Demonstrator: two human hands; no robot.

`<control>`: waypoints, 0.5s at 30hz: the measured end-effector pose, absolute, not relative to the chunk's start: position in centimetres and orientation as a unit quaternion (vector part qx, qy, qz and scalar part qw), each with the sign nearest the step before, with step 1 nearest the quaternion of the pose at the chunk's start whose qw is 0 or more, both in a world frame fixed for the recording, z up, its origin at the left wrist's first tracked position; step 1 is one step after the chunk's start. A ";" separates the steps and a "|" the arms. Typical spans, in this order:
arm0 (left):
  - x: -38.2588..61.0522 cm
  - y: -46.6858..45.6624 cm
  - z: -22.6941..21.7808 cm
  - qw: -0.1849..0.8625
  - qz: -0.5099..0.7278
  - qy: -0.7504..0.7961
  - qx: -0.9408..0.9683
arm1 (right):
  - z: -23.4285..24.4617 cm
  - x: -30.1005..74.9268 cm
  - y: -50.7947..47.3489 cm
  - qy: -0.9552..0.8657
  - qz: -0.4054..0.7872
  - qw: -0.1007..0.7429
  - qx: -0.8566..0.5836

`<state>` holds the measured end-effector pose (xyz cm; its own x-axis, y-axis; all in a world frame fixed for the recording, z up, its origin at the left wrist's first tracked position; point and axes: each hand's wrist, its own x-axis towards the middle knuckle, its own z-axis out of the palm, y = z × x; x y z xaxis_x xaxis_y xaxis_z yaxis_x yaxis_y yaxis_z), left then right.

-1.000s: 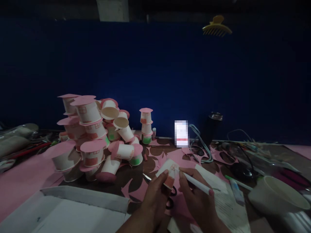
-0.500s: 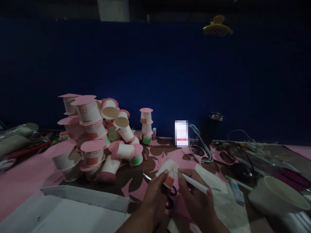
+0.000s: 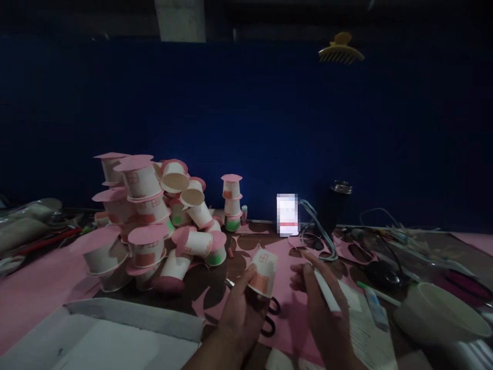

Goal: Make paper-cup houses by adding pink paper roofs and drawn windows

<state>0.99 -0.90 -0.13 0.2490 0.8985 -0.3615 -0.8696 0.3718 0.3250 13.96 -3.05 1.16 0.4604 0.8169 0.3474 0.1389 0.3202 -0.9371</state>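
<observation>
My left hand (image 3: 241, 308) is closed round a white paper cup (image 3: 268, 264) that bears a red window drawing and a reddish door patch. To its right, apart from the cup, my right hand (image 3: 321, 298) holds a white marker (image 3: 326, 292) lying between thumb and fingers. Below the cup lie scissors (image 3: 271, 325), their handles partly hidden by my left hand. Pink paper (image 3: 288, 318) with cut-outs spreads under both hands. At the left, decorated cups with pink round tops form a pile (image 3: 148, 205).
A small stack of cups (image 3: 231, 203) stands at the back, near a lit phone (image 3: 287, 215) and a dark flask (image 3: 337, 205). An open white box (image 3: 134, 318) lies front left. On the right are a bowl (image 3: 442, 313), a cable (image 3: 321, 236) and a printed sheet (image 3: 370, 329).
My right hand with the marker has drawn away from the cup to the right. The cup has turned in my left hand, showing more of its door patch.
</observation>
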 end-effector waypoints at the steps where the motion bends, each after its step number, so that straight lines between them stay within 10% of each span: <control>1: 0.8 -0.9 0.0 0.794 0.557 0.242 0.022 | 1.2 14.0 -2.7 -0.428 0.301 0.673 -0.523; 15: 0.5 -1.5 0.8 0.821 0.533 0.205 -0.002 | 0.9 10.9 -3.4 -0.311 0.707 0.564 -0.294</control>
